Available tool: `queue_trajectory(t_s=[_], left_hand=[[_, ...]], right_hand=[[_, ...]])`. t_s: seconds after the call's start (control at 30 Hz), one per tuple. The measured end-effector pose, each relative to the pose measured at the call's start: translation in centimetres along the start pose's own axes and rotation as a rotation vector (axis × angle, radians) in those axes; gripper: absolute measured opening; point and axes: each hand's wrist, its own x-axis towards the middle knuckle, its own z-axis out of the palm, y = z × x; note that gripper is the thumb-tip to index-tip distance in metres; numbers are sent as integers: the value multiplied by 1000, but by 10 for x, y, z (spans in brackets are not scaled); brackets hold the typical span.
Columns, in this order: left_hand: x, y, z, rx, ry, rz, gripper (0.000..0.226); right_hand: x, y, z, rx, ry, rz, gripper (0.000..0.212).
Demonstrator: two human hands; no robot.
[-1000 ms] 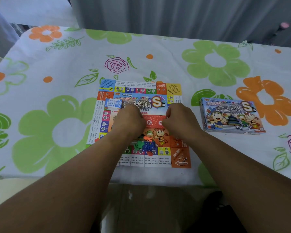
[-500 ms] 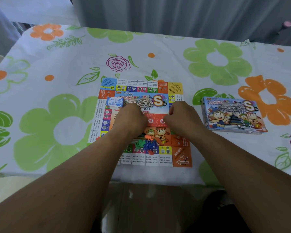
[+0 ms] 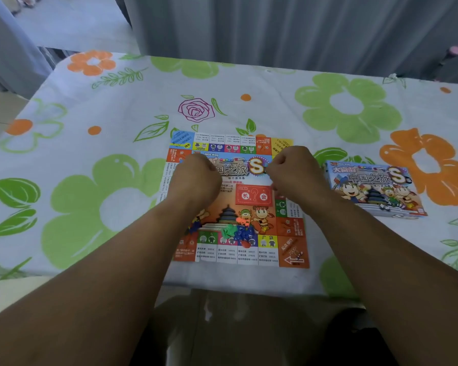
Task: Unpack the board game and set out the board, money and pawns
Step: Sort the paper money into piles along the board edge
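Observation:
The colourful game board (image 3: 251,199) lies unfolded flat on the flowered tablecloth (image 3: 103,207). A small heap of green, blue and orange pawns (image 3: 236,231) rests near its front edge. My left hand (image 3: 196,178) is curled into a fist over the board's left side and hides whatever lies under it. My right hand (image 3: 292,173) is a fist over the board's right edge, thumb pressed to forefinger, with nothing visible in it. No money shows in this frame.
The game box (image 3: 373,188) lies flat to the right of the board. Grey curtains (image 3: 275,30) hang behind the table. The table's front edge runs just below the board, with my legs beneath it.
My hands have moved apart. The left went left and away, over the small blue-and-white pack that lay beside it. The right shifted slightly away from me.

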Motion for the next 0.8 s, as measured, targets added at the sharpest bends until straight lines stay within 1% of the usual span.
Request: queue_trajectory(t_s=[0.13, 0.2, 0.3, 0.33, 0.4, 0.47, 0.53, 0.7, 0.8], left_hand=[[8, -13, -22, -19, 94, -20, 10], [13, -21, -30, -24, 145, -23, 14], [20, -32, -33, 67, 154, 7, 17], [22, -33, -32, 96, 145, 25, 18], [26, -36, -29, 141, 131, 71, 19], [28, -38, -25, 207, 125, 123, 20], [29, -40, -22, 283, 103, 152, 23], [30, -42, -24, 328, 54, 147, 28], [31, -42, -27, 314, 41, 129, 29]], right_hand=[[-5, -25, 17, 191, -54, -5, 32], [-5, -37, 27, 309, -115, 33, 35], [-5, -59, 44, 465, -197, 98, 15], [-7, -65, 47, 503, -207, 116, 12], [-7, -76, 54, 577, -208, 153, 20], [-4, -82, 62, 622, -192, 183, 38], [-2, -88, 68, 639, -179, 194, 44], [3, -95, 76, 666, -135, 234, 37], [11, -94, 82, 704, -172, 256, 26]])
